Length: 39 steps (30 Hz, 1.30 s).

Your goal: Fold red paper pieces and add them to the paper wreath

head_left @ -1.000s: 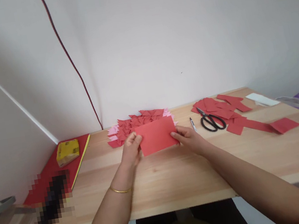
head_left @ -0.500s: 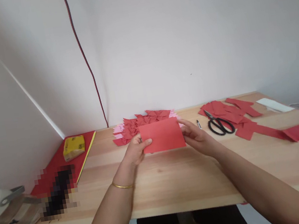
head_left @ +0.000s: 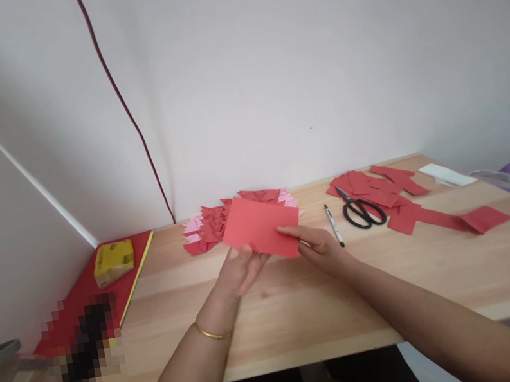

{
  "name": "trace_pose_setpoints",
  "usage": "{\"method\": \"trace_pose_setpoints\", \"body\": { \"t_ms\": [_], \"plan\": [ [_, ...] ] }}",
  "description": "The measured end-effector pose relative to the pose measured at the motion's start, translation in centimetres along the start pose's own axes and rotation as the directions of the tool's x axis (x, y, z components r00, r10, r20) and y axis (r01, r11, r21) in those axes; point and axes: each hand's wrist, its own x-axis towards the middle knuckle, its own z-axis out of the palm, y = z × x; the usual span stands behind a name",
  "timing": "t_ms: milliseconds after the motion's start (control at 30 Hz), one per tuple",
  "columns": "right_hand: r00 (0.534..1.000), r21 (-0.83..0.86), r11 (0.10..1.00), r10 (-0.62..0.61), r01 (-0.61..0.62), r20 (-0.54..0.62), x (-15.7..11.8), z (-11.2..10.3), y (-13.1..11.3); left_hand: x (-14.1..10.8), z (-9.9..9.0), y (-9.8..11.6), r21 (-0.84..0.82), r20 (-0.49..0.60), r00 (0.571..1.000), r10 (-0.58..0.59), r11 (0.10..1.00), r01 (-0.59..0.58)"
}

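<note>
A flat red sheet of paper (head_left: 260,224) is held up, tilted, above the middle of the table. My left hand (head_left: 239,270) grips its lower left edge, with the thumb in front and fingers behind. At the lower right, my right hand (head_left: 318,247) pinches the sheet, fingertips lying on its face. Just behind the sheet lies a heap of folded red paper pieces (head_left: 212,224), with pink folded pieces (head_left: 192,225) at its sides; the sheet hides part of it. A pen (head_left: 334,225) lies right of my right hand.
Black-handled scissors (head_left: 363,212) rest against a pile of cut red paper (head_left: 367,188) on the right. A white strip (head_left: 447,175) lies farther right. A yellow packet (head_left: 114,262) sits on a red folder (head_left: 136,256) at the left. The table's front edge (head_left: 312,359) is near me.
The red sheet has turned clockwise from level to tilted. My right hand has shifted from its right edge to the lower right, uncovering the pen. The whole view has shifted slightly.
</note>
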Motion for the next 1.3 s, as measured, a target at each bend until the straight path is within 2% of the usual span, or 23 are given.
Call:
{"method": "trace_pose_setpoints", "body": {
  "t_ms": [100, 167, 233, 300, 433, 567, 667, 733, 867, 1000, 1133, 1233, 1300],
  "plan": [
    [0.998, -0.033, 0.998, -0.06, 0.061, 0.031, 0.0, 0.1, 0.0, 0.4, 0.4, -0.5, -0.064, -0.167, 0.986, 0.021, 0.997, -0.032],
    [0.995, -0.08, 0.993, -0.088, 0.084, -0.044, 0.2, -0.2, 0.0, 0.5, 0.2, -0.2, -0.105, -0.213, 0.977, -0.014, 0.994, -0.009],
    [0.983, -0.134, 0.986, -0.12, 0.102, -0.142, 0.4, -0.5, 0.0, 0.5, 0.0, 0.1, -0.117, -0.225, 0.973, -0.044, 0.993, 0.018],
    [0.971, -0.173, 0.977, -0.157, 0.126, -0.18, 0.5, -0.8, 0.0, 0.4, -0.1, 0.4, -0.109, -0.215, 0.974, -0.069, 0.993, 0.047],
    [0.975, -0.219, 0.962, -0.193, 0.166, -0.109, 0.5, -1.1, -0.1, 0.1, 0.2, 0.3, -0.103, -0.193, 0.974, -0.119, 0.99, 0.101],
    [0.984, -0.133, 0.987, -0.112, 0.094, -0.136, 0.4, -1.0, -0.6, -0.1, 0.5, 0.2, -0.11, -0.151, 0.973, -0.175, 0.981, 0.159],
    [0.982, -0.092, 0.996, -0.038, 0.021, -0.184, 0.4, -0.7, -1.1, -0.1, 0.5, 0.2, -0.116, -0.097, 0.981, -0.167, 0.981, 0.156],
    [0.982, -0.093, 0.996, -0.001, -0.018, -0.191, 0.4, -0.5, -1.3, -0.2, 0.4, 0.0, -0.113, -0.066, 0.988, -0.142, 0.985, 0.134],
    [0.976, -0.12, 0.989, 0.061, -0.088, -0.211, 0.4, -0.3, -1.4, -0.2, 0.7, -0.8, -0.027, -0.029, 0.999, -0.019, 0.999, 0.018],
    [0.973, -0.156, 0.98, 0.086, -0.121, -0.214, 0.4, -0.2, -1.4, 0.0, 1.1, -1.7, 0.057, -0.15, 0.988, 0.037, 0.998, -0.029],
    [0.967, -0.15, 0.973, 0.141, -0.174, -0.211, 0.2, 0.0, -1.3, 0.1, 1.1, -2.1, 0.025, -0.258, 0.966, 0.021, 1.0, -0.015],
    [0.96, -0.075, 0.975, 0.192, -0.211, -0.203, 0.0, 0.4, -0.8, 0.2, 0.8, -2.1, -0.002, -0.274, 0.962, 0.011, 1.0, -0.012],
    [0.956, 0.044, 0.973, 0.231, -0.227, -0.182, -0.1, 0.7, -0.5, 0.2, 0.6, -2.1, -0.01, -0.271, 0.963, 0.015, 1.0, -0.018]
  ]
}}
